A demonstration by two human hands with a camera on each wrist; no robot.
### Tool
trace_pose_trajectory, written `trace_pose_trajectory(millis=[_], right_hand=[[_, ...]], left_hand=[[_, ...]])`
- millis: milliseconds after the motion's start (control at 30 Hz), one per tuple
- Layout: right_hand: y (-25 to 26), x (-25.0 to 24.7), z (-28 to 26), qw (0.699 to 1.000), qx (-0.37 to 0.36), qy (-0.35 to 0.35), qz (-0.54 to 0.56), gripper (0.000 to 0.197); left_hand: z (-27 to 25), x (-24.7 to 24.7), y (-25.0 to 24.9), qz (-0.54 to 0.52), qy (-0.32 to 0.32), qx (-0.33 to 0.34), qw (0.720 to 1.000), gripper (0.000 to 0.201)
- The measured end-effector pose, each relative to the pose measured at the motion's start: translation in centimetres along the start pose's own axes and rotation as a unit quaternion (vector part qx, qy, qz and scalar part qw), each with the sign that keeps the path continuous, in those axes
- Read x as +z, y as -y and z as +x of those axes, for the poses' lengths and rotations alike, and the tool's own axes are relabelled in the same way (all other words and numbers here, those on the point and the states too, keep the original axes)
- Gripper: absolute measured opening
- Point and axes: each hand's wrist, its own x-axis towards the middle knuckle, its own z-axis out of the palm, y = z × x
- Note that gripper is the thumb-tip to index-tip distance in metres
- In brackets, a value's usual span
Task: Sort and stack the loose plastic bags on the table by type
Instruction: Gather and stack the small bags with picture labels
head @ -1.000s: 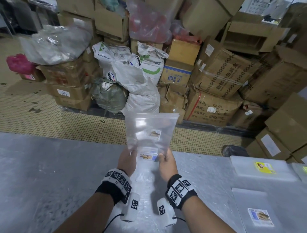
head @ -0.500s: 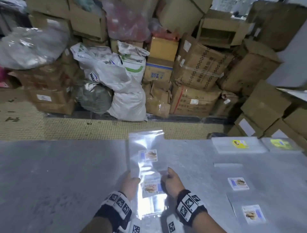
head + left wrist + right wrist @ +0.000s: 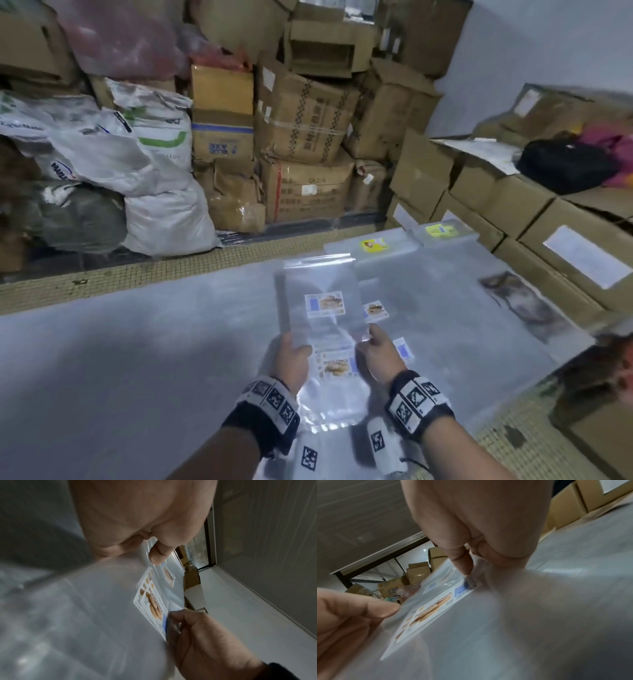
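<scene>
Pinching a thin, glossy clear plastic bag (image 3: pixel 322 301) by its near corners, the left hand (image 3: pixel 291 359) and right hand (image 3: pixel 380 356) hold it above a smooth grey table (image 3: pixel 137 359); flat stacks of bags (image 3: pixel 373 246) lie beyond.

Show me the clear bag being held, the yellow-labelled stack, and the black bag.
clear bag (image 3: pixel 322 305), head view, its printed label.
yellow-labelled stack (image 3: pixel 373 245), head view, its yellow label.
black bag (image 3: pixel 565 168), head view, its middle.
</scene>
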Motion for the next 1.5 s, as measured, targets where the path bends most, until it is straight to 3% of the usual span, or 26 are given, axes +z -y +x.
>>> trace_pose_trajectory(millis=[200, 267, 367, 467, 667, 900, 1100, 1233, 1500], right_hand=[[-1.2, -9.7, 3.0, 1.000, -0.015, -0.020, -0.018, 0.037], [-2.1, -11.3, 4.9, 0.999, -0.015, -0.011, -0.031, 0.037], [-5.2, -13.0, 8.9, 0.997, -0.021, 0.035, -0.064, 0.022], [-3.4, -14.0, 7.9, 0.990, -0.021, 0.054, -0.126, 0.034], [-3.3, -14.3, 9.0, 0.981, 0.001, 0.056, -0.187, 0.036], [-4.2, -13.8, 10.6, 0.962, 0.023, 0.076, -0.260, 0.044], [-4.2, -13.7, 11.1, 0.930, 0.023, 0.040, -0.364, 0.047], [-4.8, -13.2, 12.1, 0.940, 0.035, 0.044, -0.335, 0.052], [-5.9, -12.9, 14.8, 0.959, 0.052, 0.066, -0.271, 0.047]], left_hand=[[0.7, 11.6, -0.5, -0.037, -0.042, 0.000, 0.998, 0.030], [0.9, 14.4, -0.2, -0.041, -0.088, -0.008, 0.995, 0.029], [0.5, 17.4, 0.3, -0.042, -0.137, -0.001, 0.990, 0.023], [0.2, 19.0, 0.7, -0.018, -0.159, 0.005, 0.987, 0.031], [1.2, 19.9, 0.6, 0.111, -0.172, -0.008, 0.979, 0.046], [2.5, 19.1, 1.0, 0.276, -0.151, -0.113, 0.942, 0.063], [2.7, 19.3, 1.7, 0.256, -0.145, -0.124, 0.948, 0.072], [3.9, 19.2, 3.0, 0.227, -0.149, -0.108, 0.956, 0.087], [4.9, 18.0, 1.6, 0.145, -0.133, -0.164, 0.967, 0.076]])
